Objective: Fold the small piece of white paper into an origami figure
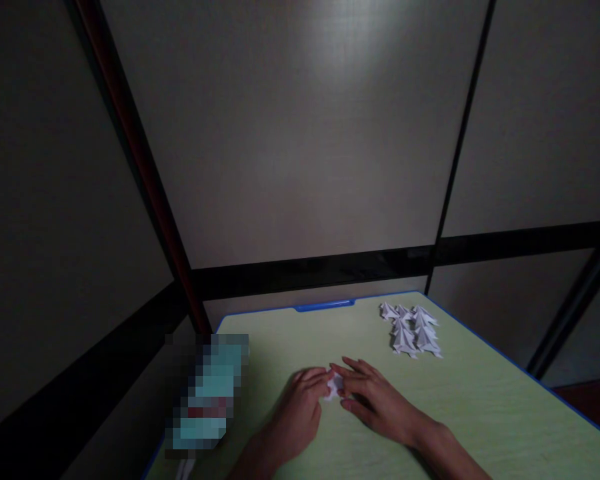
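A small piece of folded white paper (335, 387) lies at the middle of the table between my two hands. My left hand (306, 400) has its fingers bent together and grips the paper's left side. On the other side, the fingers of my right hand (369, 392) rest over the paper's right edge and pinch it, with the thumb held lower and nearer me. Fingertips hide part of the paper, so its full shape cannot be made out.
Several folded white paper figures (413, 330) stand in rows at the table's far right. A blurred-out green object (215, 383) sits at the left edge. The pale green table (460, 413) has a blue rim and handle (325, 305). Panelled doors (305, 167) rise behind.
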A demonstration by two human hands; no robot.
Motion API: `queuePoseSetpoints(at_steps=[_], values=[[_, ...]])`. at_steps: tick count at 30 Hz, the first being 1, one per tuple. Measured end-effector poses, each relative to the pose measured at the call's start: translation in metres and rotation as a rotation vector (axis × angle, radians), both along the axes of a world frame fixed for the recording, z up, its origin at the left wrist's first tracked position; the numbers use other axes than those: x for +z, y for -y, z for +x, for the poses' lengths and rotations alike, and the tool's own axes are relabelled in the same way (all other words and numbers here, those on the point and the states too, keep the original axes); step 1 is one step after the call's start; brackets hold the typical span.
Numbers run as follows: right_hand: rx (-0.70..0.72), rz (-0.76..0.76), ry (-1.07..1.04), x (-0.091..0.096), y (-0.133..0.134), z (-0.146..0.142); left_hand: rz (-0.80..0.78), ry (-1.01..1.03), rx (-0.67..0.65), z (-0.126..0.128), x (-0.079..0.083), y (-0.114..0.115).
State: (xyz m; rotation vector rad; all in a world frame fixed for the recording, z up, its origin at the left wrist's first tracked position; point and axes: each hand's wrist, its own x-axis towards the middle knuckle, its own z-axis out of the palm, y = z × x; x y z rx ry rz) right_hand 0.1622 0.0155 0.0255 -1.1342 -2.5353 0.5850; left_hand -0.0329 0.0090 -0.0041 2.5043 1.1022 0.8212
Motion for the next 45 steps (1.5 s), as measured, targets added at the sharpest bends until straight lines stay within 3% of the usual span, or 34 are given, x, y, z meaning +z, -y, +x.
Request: queuePoseSetpoints(at_steps=[9, 16, 22, 27, 40, 45], values=[[-0.013, -0.025, -0.035, -0.001, 0.001, 0.001, -0.068, 0.018, 0.015, -0.001, 0.001, 0.001], [-0.021, -0.028, 0.006, 0.005, 0.005, 0.001, 0.148, 0.099, -0.035, -0.005, -0.008, 0.002], [0.034, 0.034, 0.024, 0.01, 0.007, -0.002, 0.06, -0.073, 0.046, -0.002, 0.003, 0.006], [0.012, 0.04, 0.033, 0.007, 0.007, -0.001, 0.023, -0.123, 0.031, 0.001, 0.013, 0.011], [0.021, 0.02, 0.045, 0.005, 0.007, 0.001, 0.042, -0.338, -0.01, -0.004, 0.028, 0.016], [0.01, 0.048, 0.029, 0.0, 0.007, 0.002, 0.098, -0.456, 0.017, 0.008, 0.029, 0.024]])
